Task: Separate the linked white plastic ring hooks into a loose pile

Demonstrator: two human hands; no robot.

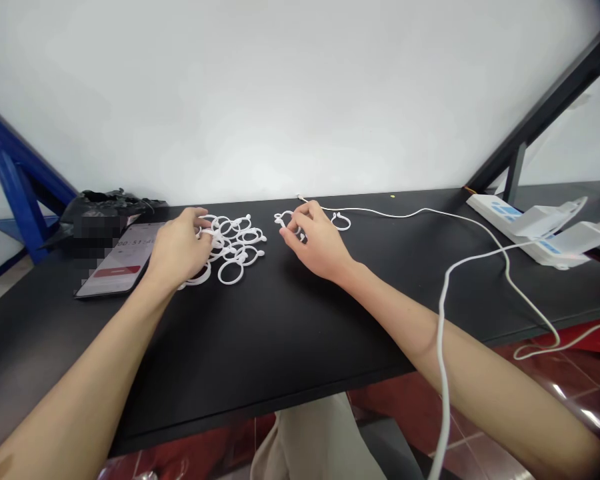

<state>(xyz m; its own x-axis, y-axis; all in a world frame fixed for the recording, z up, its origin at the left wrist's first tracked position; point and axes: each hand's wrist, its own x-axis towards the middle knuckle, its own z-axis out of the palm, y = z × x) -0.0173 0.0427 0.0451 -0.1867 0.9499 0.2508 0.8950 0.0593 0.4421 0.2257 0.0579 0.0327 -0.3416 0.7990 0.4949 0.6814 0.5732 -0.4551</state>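
Observation:
A pile of several white plastic rings [237, 245] lies on the black table [280, 333]. My left hand [177, 248] rests on the pile's left side, fingers curled round one ring. My right hand [314, 240] is a little to the right of the pile and pinches a white ring [283, 219] between its fingertips. Another single white ring [341, 221] lies just right of that hand.
A phone [123, 263] with a lit screen lies left of the pile, with a black bag [105, 203] behind it. A white cable [445, 280] runs across the table and over my right forearm. White power strips [530, 230] sit at the right. A white wall stands behind.

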